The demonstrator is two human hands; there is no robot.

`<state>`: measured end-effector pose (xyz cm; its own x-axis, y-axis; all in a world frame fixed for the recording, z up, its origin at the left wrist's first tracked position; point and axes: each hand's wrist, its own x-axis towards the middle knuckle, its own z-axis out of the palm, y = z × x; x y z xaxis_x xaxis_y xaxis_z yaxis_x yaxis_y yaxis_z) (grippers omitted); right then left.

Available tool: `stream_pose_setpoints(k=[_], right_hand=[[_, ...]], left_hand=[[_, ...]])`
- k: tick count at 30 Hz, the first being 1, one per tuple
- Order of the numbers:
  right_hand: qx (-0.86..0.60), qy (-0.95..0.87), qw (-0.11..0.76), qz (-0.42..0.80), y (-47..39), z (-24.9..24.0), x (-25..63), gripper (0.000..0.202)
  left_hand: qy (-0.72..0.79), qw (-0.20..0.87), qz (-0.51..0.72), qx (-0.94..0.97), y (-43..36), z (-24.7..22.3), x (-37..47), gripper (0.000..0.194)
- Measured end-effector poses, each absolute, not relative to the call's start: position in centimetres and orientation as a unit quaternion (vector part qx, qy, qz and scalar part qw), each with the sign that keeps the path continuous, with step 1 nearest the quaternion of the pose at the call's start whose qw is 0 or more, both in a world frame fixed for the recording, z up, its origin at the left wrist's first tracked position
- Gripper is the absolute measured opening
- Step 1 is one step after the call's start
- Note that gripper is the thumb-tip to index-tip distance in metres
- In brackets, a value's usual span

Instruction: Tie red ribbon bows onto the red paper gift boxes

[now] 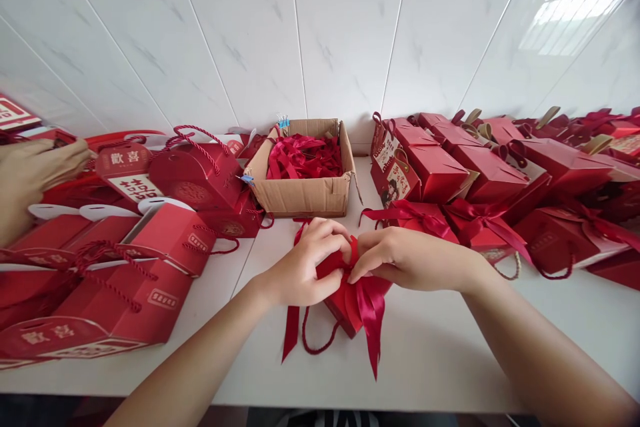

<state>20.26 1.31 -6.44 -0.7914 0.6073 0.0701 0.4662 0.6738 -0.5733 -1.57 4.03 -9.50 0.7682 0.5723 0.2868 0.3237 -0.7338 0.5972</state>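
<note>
A small red gift box (345, 312) with a rope handle rests on the white table in front of me. Red satin ribbon (371, 320) lies over its top, its two tails hanging toward the table's front edge. My left hand (311, 263) pinches the ribbon at the top of the box from the left. From the right, my right hand (400, 257) has its thumb and fingers pressed together on the ribbon, close to the left fingertips. The fingers partly hide the middle of the ribbon, so any knot there cannot be made out.
Behind the box stands an open cardboard box (300, 197) of red ribbons. Red gift boxes (145, 293) crowd the left side, where another person's hand (45, 173) reaches in. More boxes (440, 173), some with bows, fill the right. A tiled wall (250, 47) rises behind.
</note>
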Motion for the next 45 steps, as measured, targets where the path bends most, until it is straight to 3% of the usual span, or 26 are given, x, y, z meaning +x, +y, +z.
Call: stream_pose_setpoints(k=[13,24,30,36,45], right_hand=[[-0.289,-0.91,0.137,0.264,1.2,-6.5,20.1,0.038],[-0.27,-0.912,0.146,0.273,1.5,-6.8,20.3,0.036],[-0.273,-0.911,0.147,0.27,1.6,-6.9,20.3,0.036],[-0.272,-0.915,0.147,0.259,1.7,-7.0,20.3,0.035],[-0.276,-0.909,0.147,0.275,1.7,-7.1,20.3,0.036]], left_hand=[[0.259,0.317,0.186,0.893,4.0,-9.1,-1.4,0.008],[0.254,0.438,0.175,0.844,4.8,-9.5,-1.7,0.014],[0.275,0.384,0.212,0.856,4.6,-10.2,-1.5,0.02],[0.273,0.264,0.282,0.881,4.3,-10.3,-1.4,0.025],[0.283,0.321,0.206,0.88,4.3,-9.6,-1.3,0.008]])
